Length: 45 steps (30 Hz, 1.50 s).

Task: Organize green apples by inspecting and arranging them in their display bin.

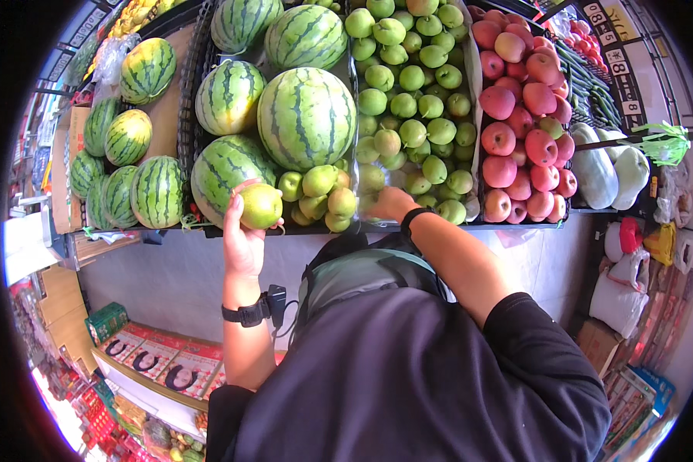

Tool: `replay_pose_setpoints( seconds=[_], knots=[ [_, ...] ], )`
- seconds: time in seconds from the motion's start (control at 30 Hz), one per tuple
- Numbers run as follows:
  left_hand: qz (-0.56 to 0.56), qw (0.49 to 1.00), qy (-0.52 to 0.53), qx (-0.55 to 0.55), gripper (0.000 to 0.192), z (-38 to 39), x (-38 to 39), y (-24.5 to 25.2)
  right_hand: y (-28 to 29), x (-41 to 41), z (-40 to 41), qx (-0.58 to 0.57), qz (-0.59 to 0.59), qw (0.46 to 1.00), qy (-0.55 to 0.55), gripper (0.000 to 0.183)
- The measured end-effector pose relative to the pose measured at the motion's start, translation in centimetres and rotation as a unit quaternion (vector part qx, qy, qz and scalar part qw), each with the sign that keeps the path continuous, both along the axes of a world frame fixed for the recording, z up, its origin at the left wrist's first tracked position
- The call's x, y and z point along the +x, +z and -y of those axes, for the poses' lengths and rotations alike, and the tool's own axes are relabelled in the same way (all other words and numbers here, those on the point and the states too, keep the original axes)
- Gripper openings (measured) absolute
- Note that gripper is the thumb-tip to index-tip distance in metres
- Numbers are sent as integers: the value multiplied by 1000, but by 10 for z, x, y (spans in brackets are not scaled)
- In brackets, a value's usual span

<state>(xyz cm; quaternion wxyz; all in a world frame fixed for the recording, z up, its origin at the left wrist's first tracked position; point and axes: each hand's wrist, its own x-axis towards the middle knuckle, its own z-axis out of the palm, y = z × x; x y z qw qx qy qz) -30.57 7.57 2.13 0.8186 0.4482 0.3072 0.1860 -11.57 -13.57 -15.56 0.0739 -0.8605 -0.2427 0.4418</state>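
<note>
My left hand [244, 248] is closed around a round yellow-green pear [261, 206], held up in front of the large striped watermelons [307, 117]. My right hand [394, 204] reaches down into the near left part of a bin of green pears [412, 134]. Its fingers are blurred and point to the left beside some pears, so whether they grip one is unclear. Between my hands, a small pile of yellow-green pears [319, 196] lies at the front of the watermelon bin, against the bin divider [355, 115].
Red apples [520, 121] fill the bin on the right, with pale winter melons [595, 167] beyond. Smaller watermelons [157, 190] lie in a left bin. Printed cartons [150, 358] stand behind me on the left. White bags [618, 291] sit on the right.
</note>
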Motion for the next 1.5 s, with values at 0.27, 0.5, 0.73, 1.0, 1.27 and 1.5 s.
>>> replay_pose_setpoints(
  seconds=[0.27, 0.5, 0.73, 1.0, 1.27, 1.5],
  knots=[
    [26, 998, 52, -30, 53, -2, -11, -1, 21, 0, 11, 25, 50, 998, 11, 74],
    [22, 997, 38, -61, 51, 23, 2, -9, 60, 29, 33, 22, 11, 999, 36, 78],
    [25, 998, -28, -52, 49, 56, 41, -5, 115, 58, 84, 267, 10, 960, -86, 80],
    [4, 973, -227, -30, 51, 98, 108, 21, 245, 72, 141, 463, 99, 880, -38, 75],
    [44, 851, -485, -194, 87, 175, 170, 56, 252, 88, 215, 547, 73, 831, -69, 78],
    [47, 830, -508, -225, 100, 227, 198, 60, 249, 106, 271, 551, 154, 819, -52, 75]
  ],
)
